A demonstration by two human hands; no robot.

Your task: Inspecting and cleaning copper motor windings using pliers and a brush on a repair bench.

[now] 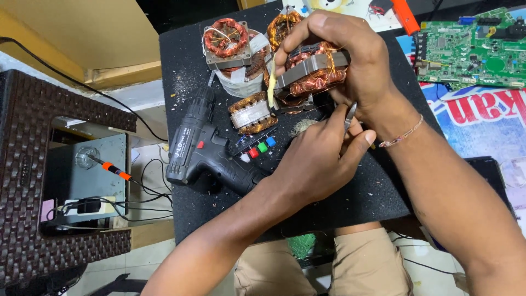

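Observation:
My right hand (350, 52) is shut on a motor stator (312, 71) with copper windings and a grey steel core, held tilted above the black work mat (186, 77). A yellowish strip hangs from the stator's left side. My left hand (323, 156) is just below it, pinching a thin metal tool (350, 114) whose tip points up toward the windings. A thin bracelet circles my right wrist.
More copper-wound stators (226, 39) (252, 112) lie on the mat. A black cordless drill (197, 148) lies left of my left hand, beside small coloured buttons (257, 149). A green circuit board (471, 46) sits top right. A soldering iron (112, 170) rests by a dark wicker stool (22, 164).

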